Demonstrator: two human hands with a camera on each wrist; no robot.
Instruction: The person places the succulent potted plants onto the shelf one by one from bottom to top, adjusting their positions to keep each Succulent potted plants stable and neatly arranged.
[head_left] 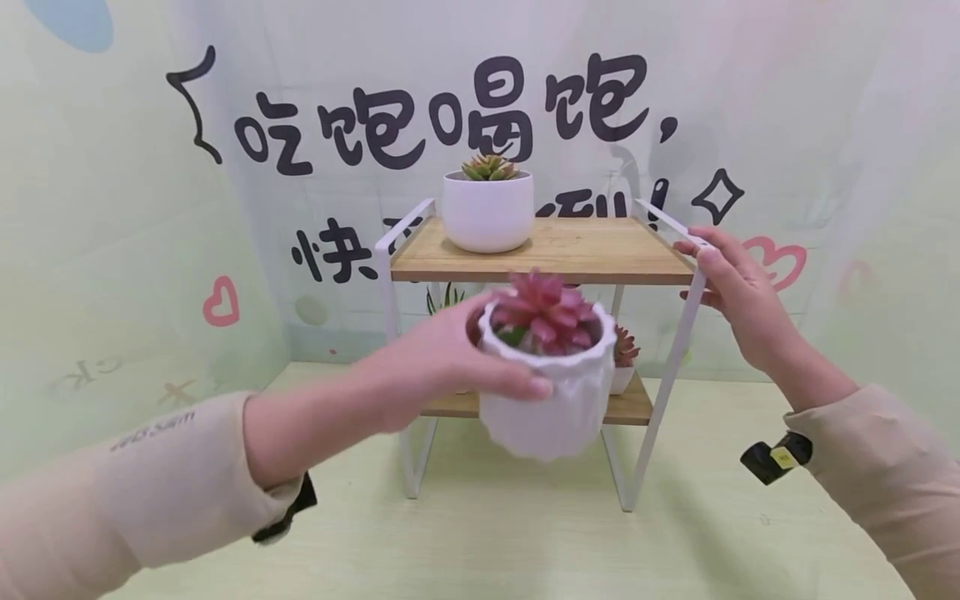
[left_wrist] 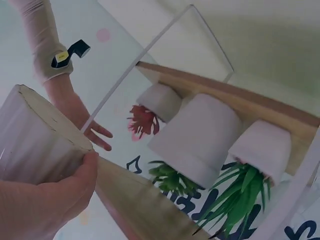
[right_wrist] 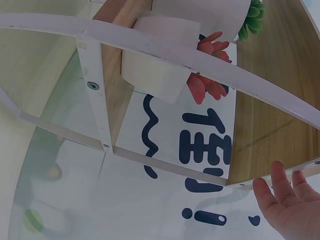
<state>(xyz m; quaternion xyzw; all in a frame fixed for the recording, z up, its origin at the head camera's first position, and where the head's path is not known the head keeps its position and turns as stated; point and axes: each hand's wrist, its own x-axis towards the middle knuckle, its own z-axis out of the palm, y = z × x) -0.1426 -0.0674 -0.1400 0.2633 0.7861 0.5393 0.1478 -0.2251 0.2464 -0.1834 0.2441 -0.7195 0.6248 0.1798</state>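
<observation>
In the head view my left hand (head_left: 450, 354) grips a white pot with wavy ribs (head_left: 551, 417), its thumb across the front. A pink succulent (head_left: 551, 308) grows from this pot, which hangs in front of a two-tier shelf rack (head_left: 600, 250). My right hand (head_left: 738, 287) holds the rack's upper right corner, thumb in front and fingers over the white metal rail (head_left: 663, 218). In the right wrist view its fingertips (right_wrist: 282, 182) touch the edge of the wooden board (right_wrist: 275, 100). On the top board stands a smooth white pot (head_left: 487, 212) with a green succulent (head_left: 489, 168).
The lower board (left_wrist: 300, 117) bears a small pot with a red succulent (left_wrist: 145, 120), a larger white pot (left_wrist: 197, 137) with a green plant, and a white pot (left_wrist: 262, 145) with long green leaves. A printed backdrop (head_left: 360, 50) hangs behind the rack, which stands on a pale surface (head_left: 510, 542).
</observation>
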